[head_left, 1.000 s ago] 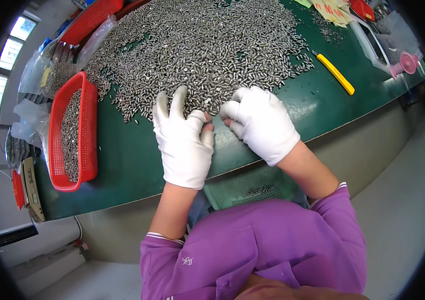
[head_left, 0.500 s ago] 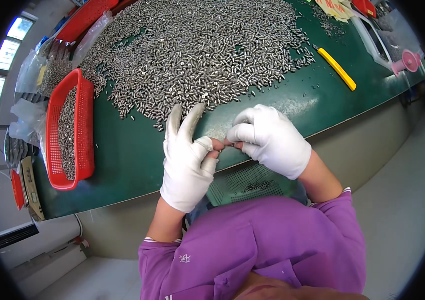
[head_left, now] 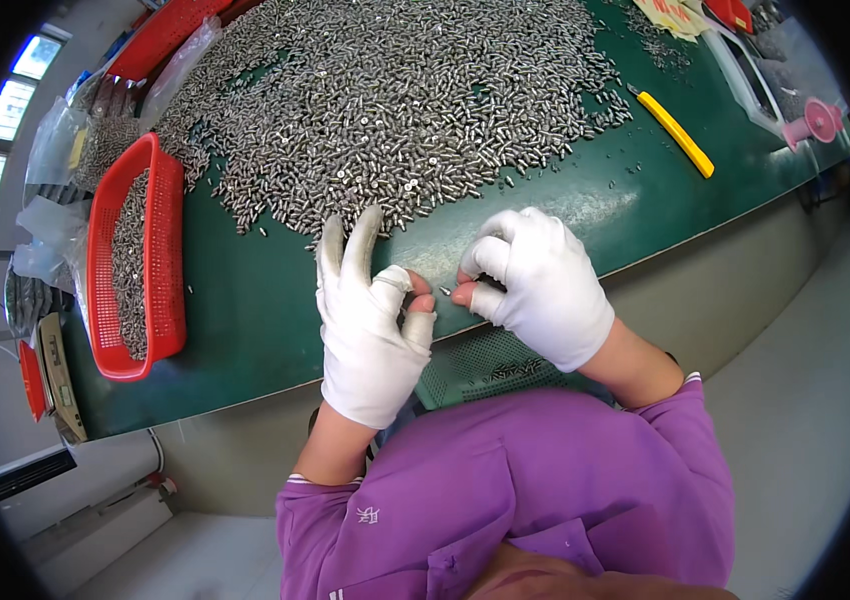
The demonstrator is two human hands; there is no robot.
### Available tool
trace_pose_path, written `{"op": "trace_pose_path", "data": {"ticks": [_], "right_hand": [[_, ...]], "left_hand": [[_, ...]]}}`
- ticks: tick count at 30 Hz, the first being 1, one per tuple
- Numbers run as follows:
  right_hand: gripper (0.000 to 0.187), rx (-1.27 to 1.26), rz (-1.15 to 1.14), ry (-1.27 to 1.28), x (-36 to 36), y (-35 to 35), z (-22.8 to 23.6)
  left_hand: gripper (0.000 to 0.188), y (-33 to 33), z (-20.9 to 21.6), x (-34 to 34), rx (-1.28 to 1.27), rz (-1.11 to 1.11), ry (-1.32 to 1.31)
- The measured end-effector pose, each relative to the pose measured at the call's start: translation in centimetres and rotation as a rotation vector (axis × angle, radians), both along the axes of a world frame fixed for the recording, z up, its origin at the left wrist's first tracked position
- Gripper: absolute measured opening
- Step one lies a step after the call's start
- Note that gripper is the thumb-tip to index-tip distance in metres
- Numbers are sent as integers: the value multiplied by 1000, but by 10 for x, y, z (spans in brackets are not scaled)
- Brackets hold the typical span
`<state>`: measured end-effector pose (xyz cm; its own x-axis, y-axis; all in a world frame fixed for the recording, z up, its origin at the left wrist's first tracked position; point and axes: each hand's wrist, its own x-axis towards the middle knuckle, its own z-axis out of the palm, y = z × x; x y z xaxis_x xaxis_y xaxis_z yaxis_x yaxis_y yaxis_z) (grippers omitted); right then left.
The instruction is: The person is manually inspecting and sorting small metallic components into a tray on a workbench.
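A small metal screw-like piece [head_left: 445, 290] shows over the green table's front part, between my two hands and apart from both. My left hand [head_left: 370, 320] wears a white glove with bare thumb and index tips. Two of its fingers stretch toward the near edge of a large heap of small metal pieces [head_left: 385, 110]; its thumb and index are bent with a small gap, nothing seen between them. My right hand [head_left: 545, 290], gloved likewise, curls beside the piece, thumb and index tips slightly apart. Its other fingers are folded.
A red plastic basket [head_left: 167, 260] partly filled with metal pieces stands at the left. The yellow utility knife [head_left: 675, 135] lies at the right on the green table [head_left: 255, 330]. Below the table's edge, a green perforated basket [head_left: 465, 368] holds several dark pieces. A pink object [head_left: 813, 124] is far right.
My hands have moved apart, the left slightly leftward. My right thumb and index have parted, and the small metal piece now shows free between the hands.
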<state>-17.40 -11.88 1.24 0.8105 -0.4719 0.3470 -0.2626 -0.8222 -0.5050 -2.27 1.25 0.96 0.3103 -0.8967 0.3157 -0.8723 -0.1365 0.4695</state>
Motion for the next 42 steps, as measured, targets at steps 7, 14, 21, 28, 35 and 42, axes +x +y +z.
{"op": "trace_pose_path", "data": {"ticks": [7, 14, 21, 28, 35, 42], "right_hand": [[20, 12, 28, 3, 1, 3, -2], [18, 24, 52, 10, 0, 5, -3], [16, -31, -20, -25, 11, 14, -3], [15, 0, -10, -46, 13, 15, -2], [13, 48, -20, 9, 15, 15, 1], [12, 45, -31, 40, 16, 14, 4]], "left_hand": [[16, -2, -1, -2, -5, 13, 7], [15, 0, -2, -1, -12, 24, 0], [17, -1, -1, 0, 8, 47, -9], [18, -1, -2, 2, 10, 35, 2], [18, -1, -2, 2, -5, 36, 7], [15, -5, 1, 1, 14, 55, 9]]}}
